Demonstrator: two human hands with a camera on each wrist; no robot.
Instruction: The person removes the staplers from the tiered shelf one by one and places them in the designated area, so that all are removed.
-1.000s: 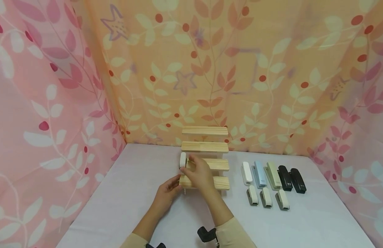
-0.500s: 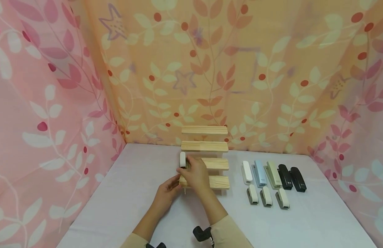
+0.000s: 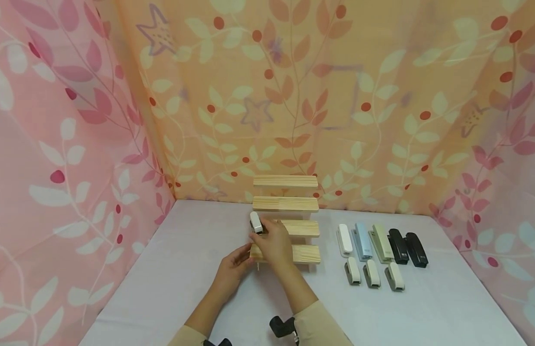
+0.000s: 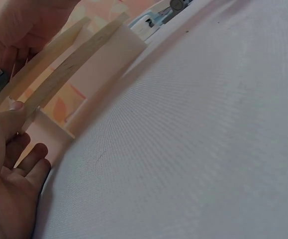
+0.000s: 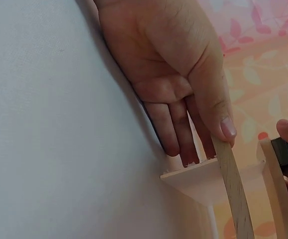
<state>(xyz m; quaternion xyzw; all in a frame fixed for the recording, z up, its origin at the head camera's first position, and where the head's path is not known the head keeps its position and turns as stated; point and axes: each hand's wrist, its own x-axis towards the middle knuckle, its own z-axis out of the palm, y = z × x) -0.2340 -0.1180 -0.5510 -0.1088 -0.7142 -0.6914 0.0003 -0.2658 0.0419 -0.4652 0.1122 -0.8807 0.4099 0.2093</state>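
A small white stapler (image 3: 255, 222) with a dark underside rests at the left end of the second step from the bottom of a wooden step rack (image 3: 301, 228). It stands slightly turned, its far end leaning left. My right hand (image 3: 274, 244) holds it from the right, thumb and fingers at its near end; in the right wrist view the thumb is above the stapler's dark end (image 5: 284, 151). My left hand (image 3: 233, 267) grips the left end of the lowest step. In the right wrist view that hand's thumb (image 5: 227, 128) lies over the board, fingers against the pale side panel (image 5: 198, 180).
Right of the rack, a back row holds a white stapler (image 3: 344, 240), a light blue one (image 3: 363, 242), a pale green one (image 3: 381, 244) and two black ones (image 3: 398, 246). Three small whitish staplers (image 3: 353, 271) lie in front. Patterned curtains (image 3: 232, 129) enclose the white table (image 3: 163, 274).
My right hand has shifted slightly left and its fingers have drawn closer to the white stapler. The stapler has turned from straight to slightly slanted. My left hand stays at the lowest step.
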